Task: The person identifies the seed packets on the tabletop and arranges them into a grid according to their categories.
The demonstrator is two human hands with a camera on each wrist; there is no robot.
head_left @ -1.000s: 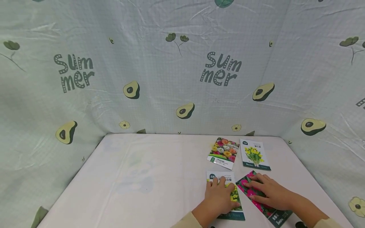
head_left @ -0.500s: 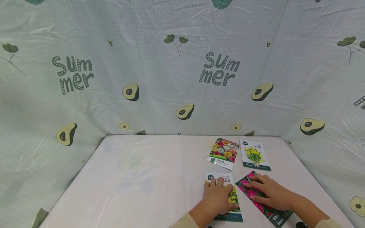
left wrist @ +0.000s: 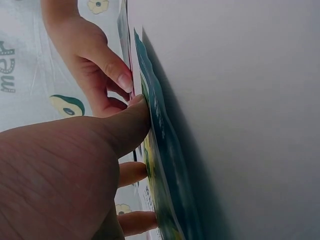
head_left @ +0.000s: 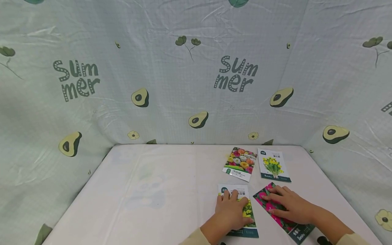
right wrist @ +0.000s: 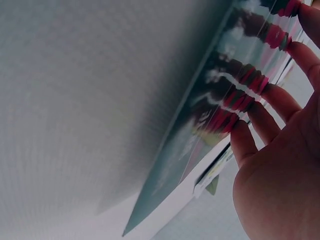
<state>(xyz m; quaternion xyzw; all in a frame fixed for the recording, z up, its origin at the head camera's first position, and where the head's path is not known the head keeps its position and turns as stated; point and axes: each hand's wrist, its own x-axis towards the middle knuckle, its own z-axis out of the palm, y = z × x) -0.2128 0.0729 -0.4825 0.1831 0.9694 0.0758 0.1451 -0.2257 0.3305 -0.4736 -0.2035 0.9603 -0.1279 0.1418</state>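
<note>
My left hand (head_left: pixel 229 212) lies over a seed packet with yellow flowers (head_left: pixel 243 233), its spread fingertips and thumb pressing on the face. In the left wrist view the thumb and fingertips touch the front of this packet (left wrist: pixel 170 165), which stays against the tabletop. To the right, my right hand (head_left: pixel 292 207) rests its fingertips on a seed packet with pink flowers (head_left: pixel 279 223), set at a slant. The right wrist view shows several fingertips on the glossy surface of that packet (right wrist: pixel 200 117). Both hands cover part of the printing.
Behind the hands lie a packet of mixed-colour blooms (head_left: pixel 240 161), slightly tilted, and a white packet with a yellow bunch (head_left: pixel 274 165). The white table (head_left: pixel 137 204) extends left. A printed avocado curtain (head_left: pixel 171 75) hangs behind. Small dark objects show at the front edge.
My left hand has slid the yellow-flower packet a little to the left, widening its gap from the pink-flower packet. My right hand has stayed in place.
</note>
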